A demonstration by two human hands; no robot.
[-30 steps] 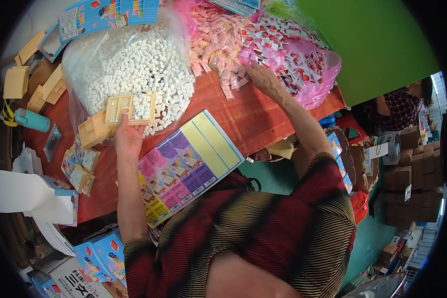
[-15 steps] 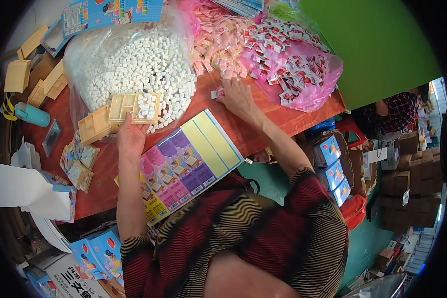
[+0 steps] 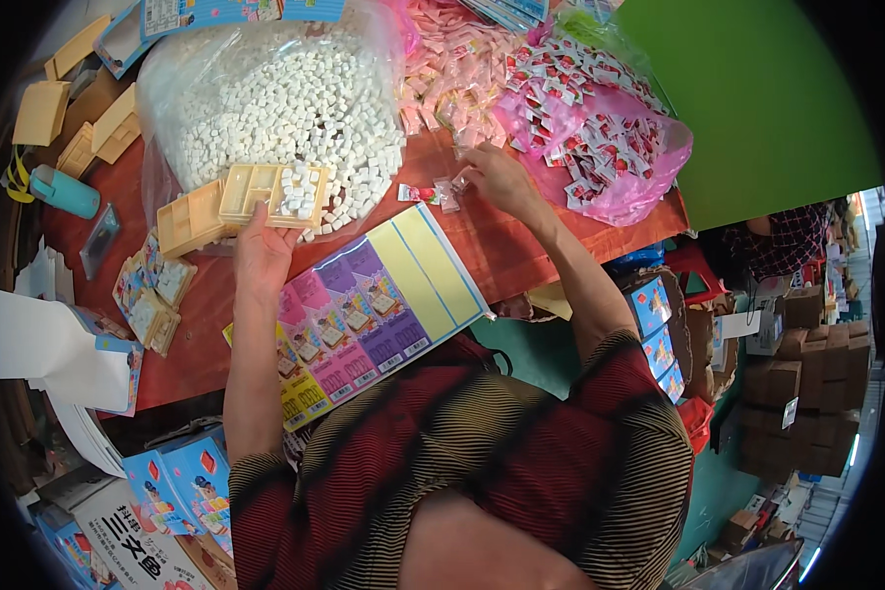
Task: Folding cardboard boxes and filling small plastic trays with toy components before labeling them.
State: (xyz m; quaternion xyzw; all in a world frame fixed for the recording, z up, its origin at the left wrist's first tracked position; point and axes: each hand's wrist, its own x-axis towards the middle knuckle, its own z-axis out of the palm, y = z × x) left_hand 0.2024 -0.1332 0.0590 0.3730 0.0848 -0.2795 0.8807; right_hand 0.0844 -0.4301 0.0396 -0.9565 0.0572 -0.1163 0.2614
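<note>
My left hand [image 3: 264, 254] grips a cream plastic compartment tray [image 3: 236, 205] by its near edge. White cubes [image 3: 298, 189] fill its right-hand section; the other sections look bare. Another cream tray [image 3: 189, 221] is just left of it, partly overlapped. Both lie against a large clear bag [image 3: 157, 123] heaped with white cubes. My right hand [image 3: 501, 179] is over the red table, fingertips pinched at a small clear packet [image 3: 447, 195]. A red-and-white sachet [image 3: 416, 194] lies beside that packet. Pink sachets [image 3: 477, 108] are piled just beyond my right fingers.
A pink bag [image 3: 674, 162] spills strawberry-print sachets at the back right. Printed card sheets [image 3: 403, 285] lie at the table's front edge. Filled trays [image 3: 152, 315], a teal bottle [image 3: 64, 192] and more cream trays [image 3: 41, 113] sit left. A person [image 3: 777, 241] is at far right.
My right hand has moved right, away from the red-and-white sachet, which now lies uncovered with the clear packet beside it. My left hand keeps its hold on the tray. The whole view has shifted slightly.
</note>
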